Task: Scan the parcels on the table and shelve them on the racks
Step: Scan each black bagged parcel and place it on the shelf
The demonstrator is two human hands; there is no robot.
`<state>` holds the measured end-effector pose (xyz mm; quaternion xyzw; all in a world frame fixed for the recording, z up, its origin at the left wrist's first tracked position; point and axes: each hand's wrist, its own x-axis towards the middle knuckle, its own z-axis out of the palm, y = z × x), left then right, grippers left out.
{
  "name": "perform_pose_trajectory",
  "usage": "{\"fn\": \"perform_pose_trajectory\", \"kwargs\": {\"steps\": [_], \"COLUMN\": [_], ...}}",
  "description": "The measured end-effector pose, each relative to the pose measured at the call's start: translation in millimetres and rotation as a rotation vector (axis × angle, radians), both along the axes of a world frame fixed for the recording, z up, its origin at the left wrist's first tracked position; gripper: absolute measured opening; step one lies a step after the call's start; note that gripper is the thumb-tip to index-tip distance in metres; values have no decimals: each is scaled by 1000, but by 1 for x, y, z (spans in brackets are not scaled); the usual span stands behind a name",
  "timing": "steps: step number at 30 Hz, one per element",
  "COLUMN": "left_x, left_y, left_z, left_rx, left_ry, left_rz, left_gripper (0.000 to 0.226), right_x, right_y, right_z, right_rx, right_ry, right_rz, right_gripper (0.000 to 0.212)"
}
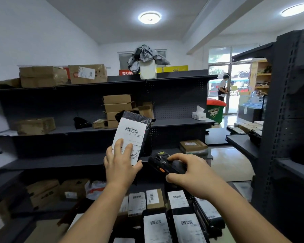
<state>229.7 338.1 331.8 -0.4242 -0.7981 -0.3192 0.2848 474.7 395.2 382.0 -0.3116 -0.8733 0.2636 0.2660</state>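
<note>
My left hand (pixel 120 164) grips a black plastic parcel (pixel 144 123) by its lower end and holds it upright, its white barcode label (pixel 131 135) facing me. To its right, my right hand (pixel 189 174) holds a black handheld scanner (pixel 162 163) with an orange side button, its head pointing toward the parcel. Below my arms lie several black parcels with white labels (pixel 156 225) and a small brown box (pixel 154 199) on the table. The dark rack (pixel 174 100) stands straight ahead.
Cardboard boxes (pixel 117 107) are stacked on the rack's middle shelf, with more boxes (pixel 87 73) on top and a tissue box (pixel 198 114) at the shelf's right end. Another dark rack (pixel 288 120) rises at right. A person (pixel 222 88) stands by the far door.
</note>
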Motion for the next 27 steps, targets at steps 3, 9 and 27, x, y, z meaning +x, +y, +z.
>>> {"fn": "perform_pose_trajectory", "kwargs": {"steps": [3,9,27], "left_x": [4,27,333], "left_y": [4,1,21], "left_z": [-1,-4,3], "left_rx": [-2,-19,-13], "left_ry": [-3,-137,-313], "left_rz": [-4,-134,-1205], "left_gripper": [62,63,66], "right_x": [4,15,301], "right_y": [11,25,-113], "right_z": [-4,-38,-67], "right_rx": [8,51,383], "right_ry": [30,128,213], "right_rz": [-7,-138,-1202], "right_gripper": [52,55,64]}}
